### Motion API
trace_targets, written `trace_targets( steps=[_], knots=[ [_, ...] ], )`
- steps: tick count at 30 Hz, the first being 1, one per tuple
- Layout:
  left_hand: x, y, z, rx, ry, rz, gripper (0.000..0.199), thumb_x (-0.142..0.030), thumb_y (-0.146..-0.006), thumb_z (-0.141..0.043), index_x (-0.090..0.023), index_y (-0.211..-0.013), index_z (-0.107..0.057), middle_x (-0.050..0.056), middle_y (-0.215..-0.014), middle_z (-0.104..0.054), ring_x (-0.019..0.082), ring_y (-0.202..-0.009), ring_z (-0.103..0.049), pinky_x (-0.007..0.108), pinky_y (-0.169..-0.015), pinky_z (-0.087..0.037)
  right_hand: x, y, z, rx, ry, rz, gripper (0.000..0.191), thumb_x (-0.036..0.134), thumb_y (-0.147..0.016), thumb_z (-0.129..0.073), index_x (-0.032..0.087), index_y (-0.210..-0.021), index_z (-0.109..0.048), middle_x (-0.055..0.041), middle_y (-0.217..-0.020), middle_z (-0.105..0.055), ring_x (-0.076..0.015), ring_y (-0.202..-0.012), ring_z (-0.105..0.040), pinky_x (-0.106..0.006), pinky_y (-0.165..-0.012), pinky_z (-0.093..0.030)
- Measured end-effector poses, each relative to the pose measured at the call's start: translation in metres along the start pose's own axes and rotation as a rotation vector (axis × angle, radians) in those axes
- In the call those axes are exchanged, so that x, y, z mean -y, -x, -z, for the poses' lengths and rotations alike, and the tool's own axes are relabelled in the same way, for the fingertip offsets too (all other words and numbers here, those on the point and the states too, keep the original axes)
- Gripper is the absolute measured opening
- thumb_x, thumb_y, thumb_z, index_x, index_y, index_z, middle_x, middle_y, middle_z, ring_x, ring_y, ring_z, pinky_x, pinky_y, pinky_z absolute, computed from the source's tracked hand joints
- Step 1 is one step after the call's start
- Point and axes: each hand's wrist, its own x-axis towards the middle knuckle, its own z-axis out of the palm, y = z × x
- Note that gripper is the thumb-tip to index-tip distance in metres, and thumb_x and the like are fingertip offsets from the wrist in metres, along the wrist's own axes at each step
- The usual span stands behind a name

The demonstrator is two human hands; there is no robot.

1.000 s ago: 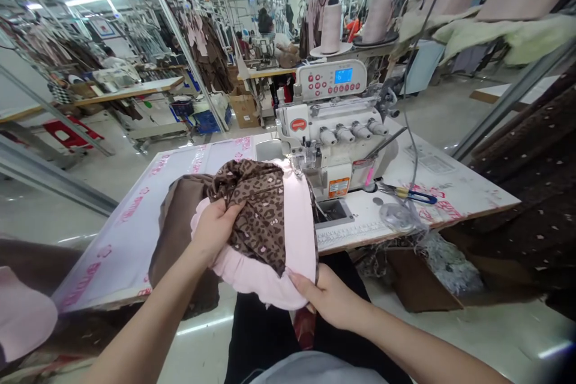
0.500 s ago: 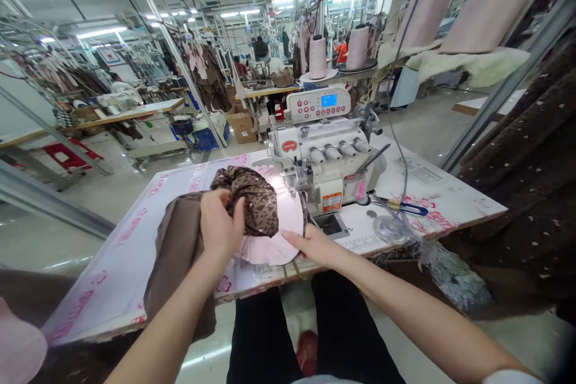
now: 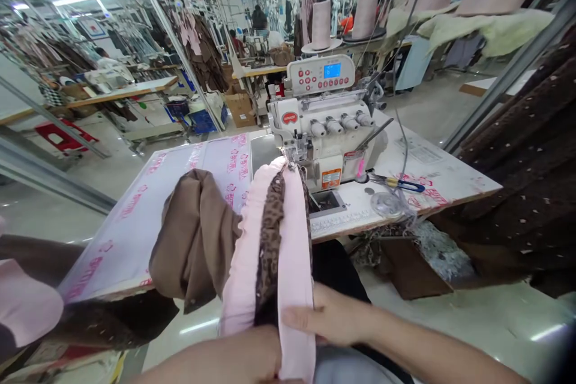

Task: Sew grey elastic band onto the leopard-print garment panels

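Note:
A pink strip (image 3: 294,240) runs from under the presser foot of the white overlock machine (image 3: 321,132) down over the table edge toward my lap. Beside it lie a gathered pink band (image 3: 246,264) and leopard-print fabric (image 3: 271,228). My right hand (image 3: 330,315) pinches the strip's right edge, thumb on top. At the bottom, my left hand (image 3: 265,354) is closed around the strip's lower end, its fingers partly hidden by the fabric. The brown cloth (image 3: 193,240) attached to the piece lies bunched at the left.
Tweezers and a blue-handled tool (image 3: 407,186) lie right of the machine on the white table (image 3: 450,174), near clear plastic (image 3: 389,204). Dark dotted fabric (image 3: 522,192) hangs at the right. Pink thread cones (image 3: 321,24) stand behind the machine.
Both hands have moved down toward my lap, and the pink strip is now drawn out long and straight. My left hand has left the leopard-print fabric. The view has tilted down slightly.

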Motion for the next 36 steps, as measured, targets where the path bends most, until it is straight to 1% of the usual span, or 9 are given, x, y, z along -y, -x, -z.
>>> trace_targets(
  steps=[2, 3, 7, 9, 14, 19, 26, 32, 36],
  knots=[
    [0.023, -0.012, 0.001, -0.049, 0.218, 0.111, 0.032, -0.041, -0.082, -0.043, -0.016, -0.062, -0.050, 0.000, -0.058, -0.051, 0.011, -0.052, -0.045, 0.021, -0.049, -0.037, -0.014, 0.012, -0.011, -0.065, 0.044, 0.038, 0.046, 0.059, -0.079, -0.050, 0.014, -0.073, -0.050, 0.0037, -0.055, -0.043, -0.0063, -0.046, -0.037, -0.018, -0.041, -0.030],
    [0.035, -0.022, 0.006, -0.186, 0.296, 0.167, 0.035, -0.045, -0.079, -0.045, -0.016, -0.059, -0.048, -0.001, -0.054, -0.048, 0.011, -0.050, -0.044, 0.022, -0.048, -0.038, -0.017, 0.014, -0.013, -0.111, 0.087, 0.059, 0.045, 0.058, -0.081, -0.047, 0.014, -0.071, -0.048, 0.0038, -0.054, -0.041, -0.0065, -0.046, -0.036, -0.018, -0.041, -0.029],
    [0.061, -0.066, 0.037, -1.082, 0.271, 0.303, 0.035, -0.049, -0.072, -0.051, -0.016, -0.060, -0.051, 0.002, -0.057, -0.053, 0.017, -0.058, -0.051, 0.029, -0.057, -0.043, -0.013, 0.009, -0.009, -0.138, 0.269, 0.162, 0.036, 0.045, -0.087, -0.043, 0.015, -0.068, -0.046, 0.0030, -0.056, -0.039, -0.0077, -0.049, -0.037, -0.019, -0.043, -0.030],
    [0.064, -0.078, 0.053, -1.247, 0.113, 0.369, 0.033, -0.048, -0.072, -0.053, -0.016, -0.065, -0.055, 0.007, -0.065, -0.059, 0.023, -0.071, -0.057, 0.033, -0.067, -0.044, -0.009, 0.005, -0.010, -0.128, 0.316, 0.228, 0.031, 0.038, -0.088, -0.042, 0.015, -0.068, -0.047, 0.0019, -0.059, -0.041, -0.0091, -0.054, -0.039, -0.020, -0.049, -0.034],
    [0.068, -0.063, 0.075, -1.176, -0.067, 0.456, 0.026, -0.040, -0.074, -0.054, -0.016, -0.076, -0.062, 0.015, -0.083, -0.066, 0.030, -0.092, -0.059, 0.038, -0.082, -0.041, -0.010, 0.006, -0.019, -0.184, 0.392, 0.259, 0.024, 0.032, -0.087, -0.042, 0.014, -0.074, -0.050, -0.0007, -0.068, -0.045, -0.0119, -0.063, -0.042, -0.024, -0.059, -0.038],
    [0.060, -0.026, 0.083, -1.075, -0.016, 0.438, 0.032, -0.046, -0.077, -0.050, -0.019, -0.065, -0.062, 0.007, -0.075, -0.068, 0.027, -0.077, -0.062, 0.035, -0.077, -0.044, -0.018, 0.008, -0.021, -0.175, 0.313, 0.196, 0.030, 0.039, -0.088, -0.040, 0.015, -0.071, -0.046, 0.0007, -0.063, -0.042, -0.0103, -0.056, -0.041, -0.022, -0.052, -0.038],
    [0.042, -0.022, 0.114, -1.295, -0.167, 0.244, 0.031, -0.041, -0.082, -0.042, -0.018, -0.068, -0.057, 0.001, -0.073, -0.064, 0.020, -0.072, -0.056, 0.027, -0.066, -0.041, -0.006, -0.010, 0.002, -0.158, 0.227, 0.154, 0.046, 0.054, -0.087, -0.038, 0.016, -0.064, -0.045, 0.0029, -0.051, -0.041, -0.0082, -0.047, -0.040, -0.019, -0.043, -0.031],
    [0.043, -0.031, 0.146, -1.408, -0.349, 0.230, 0.029, -0.035, -0.084, -0.039, -0.017, -0.065, -0.051, -0.001, -0.064, -0.056, 0.015, -0.063, -0.050, 0.023, -0.057, -0.033, 0.009, -0.030, 0.029, -0.195, 0.244, 0.133, 0.052, 0.060, -0.085, -0.038, 0.016, -0.058, -0.043, 0.0037, -0.047, -0.041, -0.0073, -0.044, -0.038, -0.019, -0.042, -0.029],
    [0.048, -0.036, 0.163, -1.457, -0.406, 0.210, 0.028, -0.032, -0.083, -0.037, -0.017, -0.070, -0.055, 0.000, -0.069, -0.059, 0.016, -0.066, -0.052, 0.024, -0.059, -0.034, 0.012, -0.046, 0.043, -0.255, 0.209, 0.145, 0.052, 0.058, -0.085, -0.040, 0.015, -0.057, -0.047, 0.0036, -0.045, -0.043, -0.0071, -0.042, -0.039, -0.020, -0.041, -0.027]
  ],
)
